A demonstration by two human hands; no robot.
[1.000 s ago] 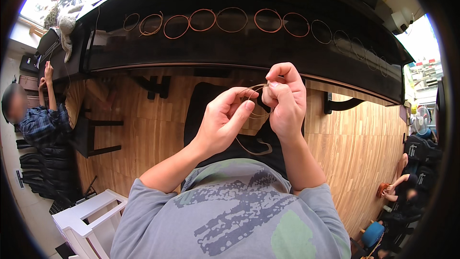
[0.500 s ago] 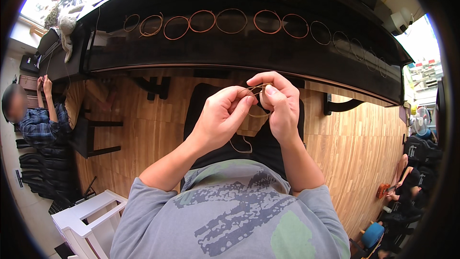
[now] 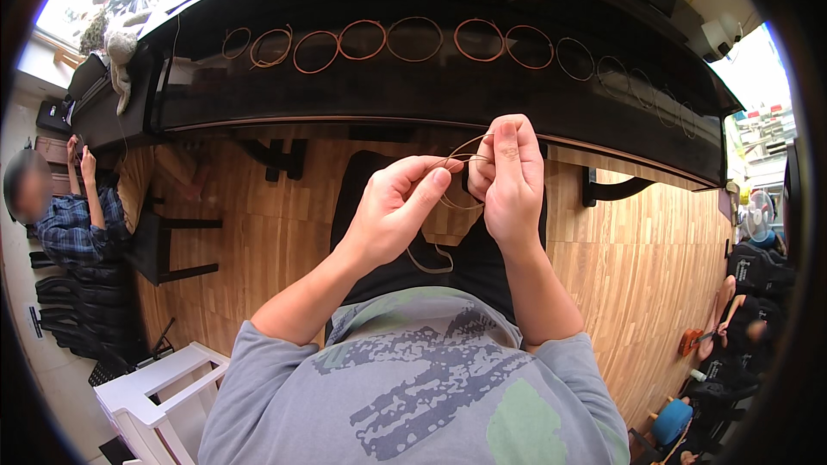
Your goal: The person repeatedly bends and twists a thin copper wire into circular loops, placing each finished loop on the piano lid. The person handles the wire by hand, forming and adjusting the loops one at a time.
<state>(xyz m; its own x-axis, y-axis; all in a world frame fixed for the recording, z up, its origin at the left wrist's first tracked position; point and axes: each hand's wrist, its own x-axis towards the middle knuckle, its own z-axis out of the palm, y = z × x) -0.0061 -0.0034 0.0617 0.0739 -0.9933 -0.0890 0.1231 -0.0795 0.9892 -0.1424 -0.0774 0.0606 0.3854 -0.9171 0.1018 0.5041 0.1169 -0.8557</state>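
Observation:
In front of my chest, both hands hold a thin brass-coloured coiled string. My left hand is closed, pinching one side of the loops between thumb and fingers. My right hand has its thumb raised and pressed on the curled fingers at the other side of the coil. The loops cross in the gap between my hands and hang a little below them. The string's ends are hidden by my fingers.
Beyond my hands, a black piano carries a row of coiled strings, copper-coloured ones and fainter silvery ones. A person works at far left. A white stool-like frame stands near left; a person with a small guitar-like instrument sits at right.
My right hand has risen slightly, its thumb now upright against the fingers. The loops between my hands have spread wider. My left thumb has shifted up along the string.

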